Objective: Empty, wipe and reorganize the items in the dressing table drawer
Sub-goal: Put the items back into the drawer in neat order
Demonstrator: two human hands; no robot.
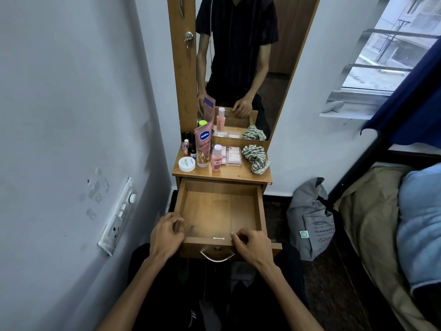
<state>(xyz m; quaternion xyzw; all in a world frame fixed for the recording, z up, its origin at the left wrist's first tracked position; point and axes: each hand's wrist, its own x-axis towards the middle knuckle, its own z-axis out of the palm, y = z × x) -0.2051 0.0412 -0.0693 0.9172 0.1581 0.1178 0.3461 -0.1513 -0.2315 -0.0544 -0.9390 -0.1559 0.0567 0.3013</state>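
Note:
The wooden drawer (261,211) of the dressing table is pulled out, and only a small cotton swab (218,238) lies at its front edge. My left hand (165,236) rests at the drawer's front left corner, fingers curled and apart, holding nothing. At the front right edge my right hand (253,242) has its fingers bent and holds nothing I can see. On the tabletop stand a pink Vaseline tube (203,144), a pink bottle (216,158), a white jar (186,164), small bottles (188,145), a clear box (231,156) and a striped cloth (256,158).
A mirror (238,56) rises behind the tabletop. The white wall with a switchboard (118,216) is close on the left. A grey bag (310,218) sits on the floor at the right, beside a bed (393,223). The drawer's metal handle (217,258) faces me.

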